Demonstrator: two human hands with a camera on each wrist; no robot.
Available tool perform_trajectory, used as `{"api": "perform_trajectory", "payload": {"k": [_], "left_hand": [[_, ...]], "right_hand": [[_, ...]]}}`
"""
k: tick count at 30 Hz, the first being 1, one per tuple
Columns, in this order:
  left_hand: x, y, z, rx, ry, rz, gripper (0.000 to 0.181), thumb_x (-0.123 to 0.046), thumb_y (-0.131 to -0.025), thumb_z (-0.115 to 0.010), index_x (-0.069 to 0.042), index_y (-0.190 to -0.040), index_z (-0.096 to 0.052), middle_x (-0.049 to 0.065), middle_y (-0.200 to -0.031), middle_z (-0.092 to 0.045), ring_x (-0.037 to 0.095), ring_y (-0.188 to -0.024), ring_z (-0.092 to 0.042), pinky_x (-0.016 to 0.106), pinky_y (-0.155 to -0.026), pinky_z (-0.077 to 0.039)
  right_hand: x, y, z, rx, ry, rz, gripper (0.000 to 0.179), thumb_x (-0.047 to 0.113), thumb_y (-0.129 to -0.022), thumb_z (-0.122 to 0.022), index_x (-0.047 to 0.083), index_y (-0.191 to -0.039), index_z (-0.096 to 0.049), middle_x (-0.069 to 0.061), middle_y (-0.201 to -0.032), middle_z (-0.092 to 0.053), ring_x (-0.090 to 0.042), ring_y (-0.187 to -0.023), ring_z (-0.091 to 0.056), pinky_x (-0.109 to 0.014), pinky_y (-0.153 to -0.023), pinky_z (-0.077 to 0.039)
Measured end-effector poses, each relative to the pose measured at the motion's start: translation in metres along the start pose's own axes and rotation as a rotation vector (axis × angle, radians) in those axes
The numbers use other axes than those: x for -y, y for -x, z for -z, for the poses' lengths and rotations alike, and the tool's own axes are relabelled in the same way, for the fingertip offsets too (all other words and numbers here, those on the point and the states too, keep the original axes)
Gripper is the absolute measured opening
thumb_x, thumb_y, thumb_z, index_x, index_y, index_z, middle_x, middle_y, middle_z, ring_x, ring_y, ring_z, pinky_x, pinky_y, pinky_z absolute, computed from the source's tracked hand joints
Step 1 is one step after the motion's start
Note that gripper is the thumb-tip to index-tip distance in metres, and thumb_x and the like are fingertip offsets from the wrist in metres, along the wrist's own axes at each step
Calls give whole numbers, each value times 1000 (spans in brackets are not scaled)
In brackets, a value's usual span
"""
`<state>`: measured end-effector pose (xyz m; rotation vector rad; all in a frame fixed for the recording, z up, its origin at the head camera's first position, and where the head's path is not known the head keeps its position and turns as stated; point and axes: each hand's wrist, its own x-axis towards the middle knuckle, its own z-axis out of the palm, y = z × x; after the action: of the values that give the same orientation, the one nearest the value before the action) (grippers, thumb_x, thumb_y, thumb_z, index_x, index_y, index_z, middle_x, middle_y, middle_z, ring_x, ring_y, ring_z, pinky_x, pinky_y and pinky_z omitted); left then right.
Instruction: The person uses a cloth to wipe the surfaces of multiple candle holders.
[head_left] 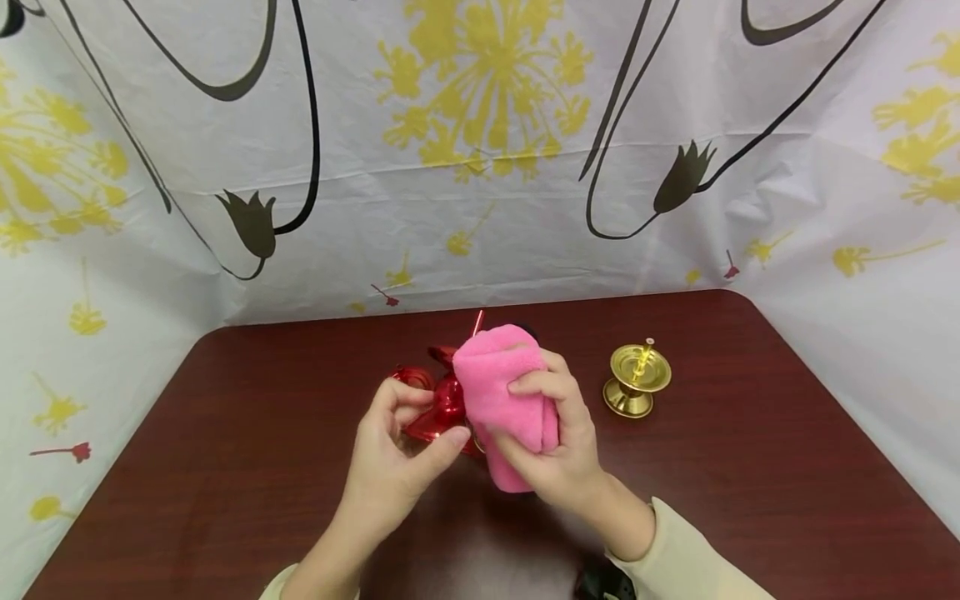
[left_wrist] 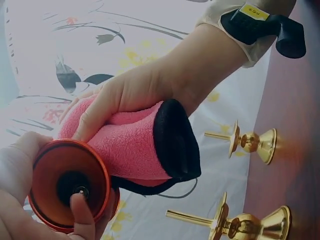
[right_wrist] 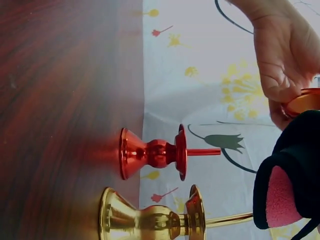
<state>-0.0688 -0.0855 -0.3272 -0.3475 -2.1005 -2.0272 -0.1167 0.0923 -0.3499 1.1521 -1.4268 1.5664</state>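
While the table (head_left: 225, 467) is lying below: brass candlestick (head_left: 635, 384) is standing rightward.
Pink cloth (head_left: 498, 387): right hand (head_left: 566, 446) is gripping it, ideally snugly.
Red candlestick (head_left: 450, 400): left hand (head_left: 390, 473) is holding it aloft against the cloth; turning it should be helping.

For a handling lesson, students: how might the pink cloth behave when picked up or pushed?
The pink cloth is probably floppy: it creases and folds in the right hand. Its fuzzy texture suggests it won't slip easily. Its bunched, uneven shape makes rolling unlikely.
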Motion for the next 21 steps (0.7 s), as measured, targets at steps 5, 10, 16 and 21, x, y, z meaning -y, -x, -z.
{"api": "perform_trajectory", "payload": {"k": [5,10,16,21], "left_hand": [[-1,1,-2,-32,39,-39,37,-6,-82,-76,6,-106,-50,8,-90,-74,11,-80,-72,27,-69,-60],[-2,2,-3,-58,90,-34,36,-4,-82,-75,7,-106,-52,0,-92,-73,11,-82,-71,25,-69,-59],[-1,1,-4,-118,178,43,25,0,-84,-70,0,-106,-57,3,-99,-69,11,-79,-66,23,-64,-56],[1,0,-5,-157,235,60,20,-4,-87,-68,-10,-105,-61,4,-104,-66,13,-78,-59,23,-58,-54]], "right_hand": [[0,-1,1,0,35,-19,34,12,-88,-74,-4,-107,-50,-15,-125,-51,-23,-119,-51,-24,-95,-50],[1,-4,1,20,31,-17,33,13,-88,-74,-2,-106,-50,-20,-128,-50,-27,-124,-50,-28,-98,-49],[-2,-4,2,42,9,-79,34,15,-89,-72,-1,-107,-49,-21,-131,-50,-28,-125,-50,-28,-97,-50],[-4,-3,3,51,31,-88,33,17,-91,-71,-1,-107,-48,-21,-136,-48,-29,-129,-48,-28,-100,-49]]}}
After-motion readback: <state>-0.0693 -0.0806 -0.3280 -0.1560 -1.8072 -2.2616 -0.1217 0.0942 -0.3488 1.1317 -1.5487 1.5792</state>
